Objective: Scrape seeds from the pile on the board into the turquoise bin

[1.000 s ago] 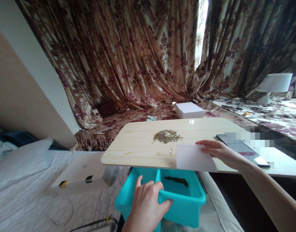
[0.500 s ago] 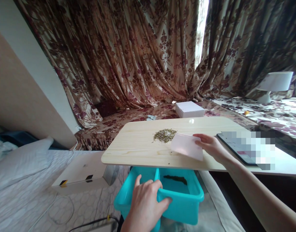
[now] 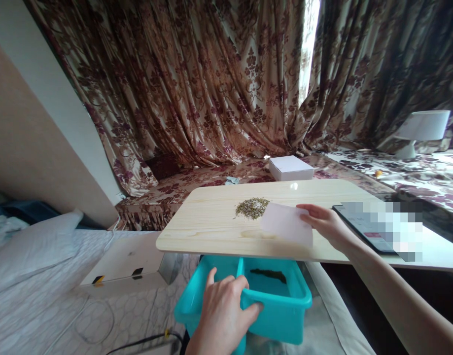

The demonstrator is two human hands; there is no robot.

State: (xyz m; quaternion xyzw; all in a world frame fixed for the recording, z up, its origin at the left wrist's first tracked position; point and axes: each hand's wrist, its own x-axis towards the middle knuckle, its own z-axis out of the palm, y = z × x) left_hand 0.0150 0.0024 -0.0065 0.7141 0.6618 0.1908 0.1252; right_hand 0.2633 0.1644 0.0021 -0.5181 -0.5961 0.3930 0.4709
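My left hand [image 3: 224,308] grips the near rim of a turquoise two-compartment bin [image 3: 272,320] just below the table's front edge. Green stuff [image 3: 268,273], too small to make out singly, lies in the bin's right compartment. Over the wooden tabletop [image 3: 200,227], my right hand [image 3: 324,222] pinches a sheet of white paper [image 3: 285,222] by its right edge. The paper's left edge meets the right side of a pile of small green and pale beans or seeds [image 3: 250,208]. Part of the pile may be behind the paper.
A tablet [image 3: 370,231], partly blurred out, lies on the table's right end. Behind the table is a white box [image 3: 291,167] on a floral cover. A white carton [image 3: 126,261] rests on the bed at left. A lamp [image 3: 422,125] stands far right.
The paper has moved left and up from the table's front edge to the pile, with my right hand following. Stray grains near the front edge no longer show. My left hand stays on the bin.
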